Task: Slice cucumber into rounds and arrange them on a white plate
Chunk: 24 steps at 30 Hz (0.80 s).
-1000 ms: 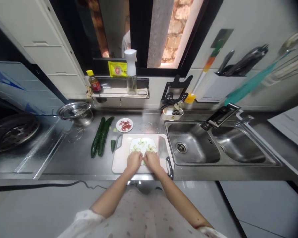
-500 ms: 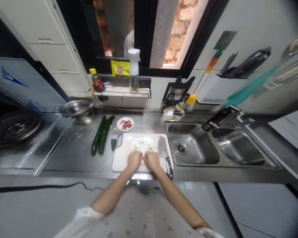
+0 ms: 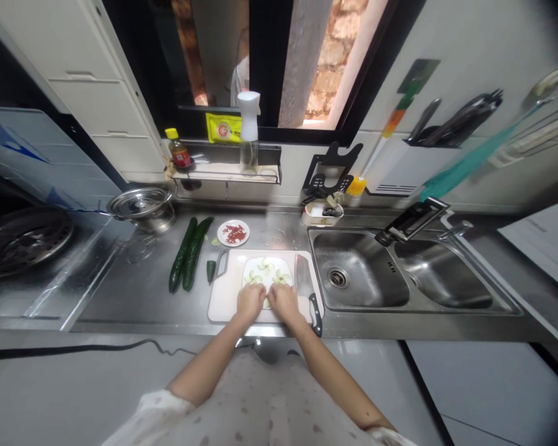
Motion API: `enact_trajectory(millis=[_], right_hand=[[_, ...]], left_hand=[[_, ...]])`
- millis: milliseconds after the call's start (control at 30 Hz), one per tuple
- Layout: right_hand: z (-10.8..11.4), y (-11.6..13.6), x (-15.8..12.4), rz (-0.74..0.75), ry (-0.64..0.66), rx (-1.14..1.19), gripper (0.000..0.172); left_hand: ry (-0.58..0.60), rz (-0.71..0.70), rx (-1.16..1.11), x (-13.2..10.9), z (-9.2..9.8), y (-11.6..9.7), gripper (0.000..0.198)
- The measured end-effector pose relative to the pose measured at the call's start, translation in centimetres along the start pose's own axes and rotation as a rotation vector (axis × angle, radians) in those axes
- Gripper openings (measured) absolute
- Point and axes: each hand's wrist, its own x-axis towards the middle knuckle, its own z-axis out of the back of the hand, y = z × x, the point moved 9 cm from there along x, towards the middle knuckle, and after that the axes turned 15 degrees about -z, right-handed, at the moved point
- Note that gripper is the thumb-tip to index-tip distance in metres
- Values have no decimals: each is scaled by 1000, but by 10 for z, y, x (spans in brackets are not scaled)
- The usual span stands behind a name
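Observation:
Both hands are over the near edge of a white plate [image 3: 266, 282] on a pale cutting board [image 3: 227, 291]. My left hand [image 3: 252, 301] and my right hand [image 3: 283, 300] are closed, fingertips pinched and close together. Whatever is between the fingers is too small to make out. Thin pale-green cucumber slices [image 3: 266, 266] lie on the plate in curved clusters, some partly covered by the hands. To the right, a kitchen knife [image 3: 302, 272] rests on the board, its black handle toward me. Left of the board lie two whole cucumbers [image 3: 193, 255] and a cut cucumber end [image 3: 211, 271].
Behind the board stands a small white dish [image 3: 221, 230] with chopped red bits [image 3: 235, 233]. A lidded steel pot [image 3: 146, 207] is at the back left. To the right is a double steel sink [image 3: 363, 297] with a black faucet [image 3: 400, 226]. A narrow shelf [image 3: 223, 175] holds bottles.

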Motion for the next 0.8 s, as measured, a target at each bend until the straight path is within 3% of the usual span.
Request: enact_trajectory(millis=[200, 400, 800], right_hand=[[10, -3, -1, -11, -59, 69, 23], [25, -9, -4, -17, -170, 170, 20], [32, -29, -10, -2, -237, 384, 24]], left_hand=[[-28, 12, -12, 0, 7, 1, 19], [-160, 45, -77, 7, 26, 16, 19], [-343, 309, -178, 33, 63, 101, 22]])
